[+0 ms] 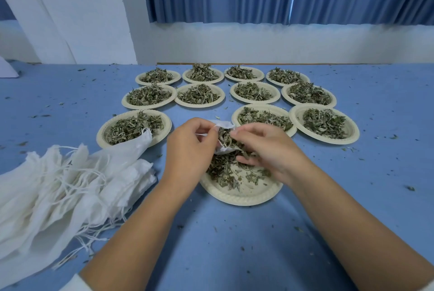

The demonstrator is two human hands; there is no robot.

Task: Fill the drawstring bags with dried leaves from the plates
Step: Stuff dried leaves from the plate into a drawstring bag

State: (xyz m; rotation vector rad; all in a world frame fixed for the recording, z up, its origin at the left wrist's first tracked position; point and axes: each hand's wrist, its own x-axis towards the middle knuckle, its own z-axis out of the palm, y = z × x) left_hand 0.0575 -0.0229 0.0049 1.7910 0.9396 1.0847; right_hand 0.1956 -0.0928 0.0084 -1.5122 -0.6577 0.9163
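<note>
Left hand [190, 140] is pinching a drawstring bag [224, 125] open above the near plate [237, 199], right hand [265, 147] is pushing dried leaves [226, 138] in; judging by eleven heaped plates [328, 141] and the empty-bag pile [70, 185] on the bench [234, 243], most work is remaining.

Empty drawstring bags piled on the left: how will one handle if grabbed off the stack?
Probably floppy: the bags slump in creased folds, one draped over a plate. Likely light, since the cloth looks thin and gauzy. Loose strings tangle across the pile, so lifting one may drag neighbours.

Head camera, close above table [352, 196], facing forward and down
</note>
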